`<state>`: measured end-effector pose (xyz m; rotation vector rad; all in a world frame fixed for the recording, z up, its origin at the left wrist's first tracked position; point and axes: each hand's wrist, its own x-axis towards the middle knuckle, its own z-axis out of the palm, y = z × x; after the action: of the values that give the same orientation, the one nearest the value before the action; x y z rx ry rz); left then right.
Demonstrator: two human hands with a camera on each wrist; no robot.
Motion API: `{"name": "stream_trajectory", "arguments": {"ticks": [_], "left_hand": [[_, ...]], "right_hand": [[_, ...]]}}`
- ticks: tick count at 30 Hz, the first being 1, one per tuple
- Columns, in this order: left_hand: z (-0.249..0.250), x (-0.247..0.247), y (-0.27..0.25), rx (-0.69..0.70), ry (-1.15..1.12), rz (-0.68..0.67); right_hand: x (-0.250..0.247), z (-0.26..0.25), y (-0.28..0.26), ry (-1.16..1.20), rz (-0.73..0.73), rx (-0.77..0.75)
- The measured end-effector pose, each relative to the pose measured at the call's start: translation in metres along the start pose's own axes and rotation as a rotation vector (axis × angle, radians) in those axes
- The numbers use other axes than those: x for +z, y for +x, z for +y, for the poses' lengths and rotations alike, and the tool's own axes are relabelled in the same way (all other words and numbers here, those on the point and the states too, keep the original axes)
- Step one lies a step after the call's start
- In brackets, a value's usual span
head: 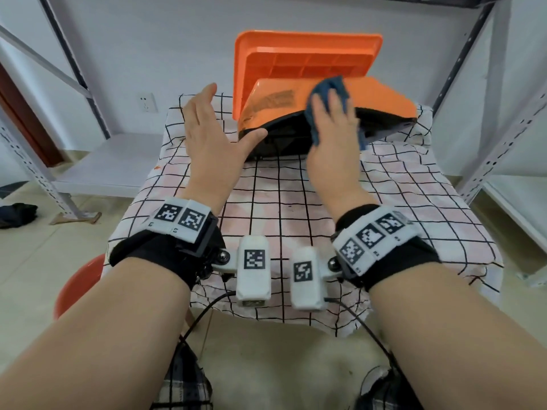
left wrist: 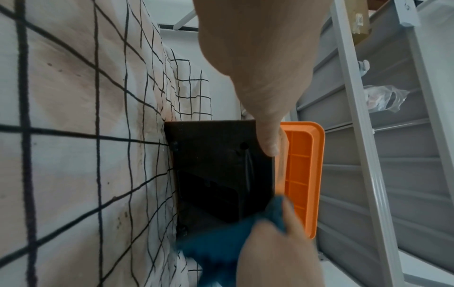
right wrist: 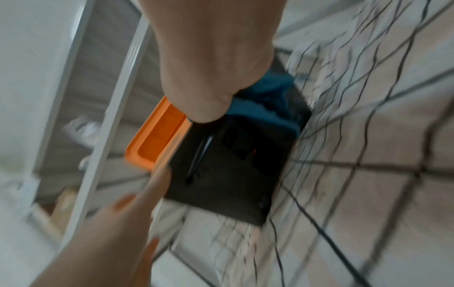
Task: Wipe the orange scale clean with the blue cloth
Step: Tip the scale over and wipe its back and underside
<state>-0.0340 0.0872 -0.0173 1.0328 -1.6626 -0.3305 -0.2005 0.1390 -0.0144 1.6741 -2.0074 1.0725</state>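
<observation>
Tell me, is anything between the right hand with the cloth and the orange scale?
Nothing visible is. The right hand already presses the crumpled blue cloth onto the tipped orange plastic scale. The left hand only steadies the scale's left edge with its thumb.

The scale (head: 299, 72) is bright orange with a black underside. Pressed on it lies a dark blue cloth (head: 331, 93). Beneath the scale spreads a white-and-pink tablecloth (head: 296, 190) with a black grid.
</observation>
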Motion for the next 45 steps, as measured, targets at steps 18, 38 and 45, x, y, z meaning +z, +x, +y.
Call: {"name": "stream_trajectory", "arguments": {"ticks": [18,38,45], "left_hand": [[0.003,0.001,-0.001,0.107,0.057,0.082],[0.019,-0.008,0.009,0.124,0.155,-0.156],[0.026,-0.005,0.012,0.135,0.134,-0.238]], "right_hand": [[-0.003,0.011,0.007,-0.052,-0.016,-0.132],[-0.015,0.045,0.017,0.038,0.087,-0.188],[-0.01,0.041,0.014,0.028,0.137,0.016]]}}
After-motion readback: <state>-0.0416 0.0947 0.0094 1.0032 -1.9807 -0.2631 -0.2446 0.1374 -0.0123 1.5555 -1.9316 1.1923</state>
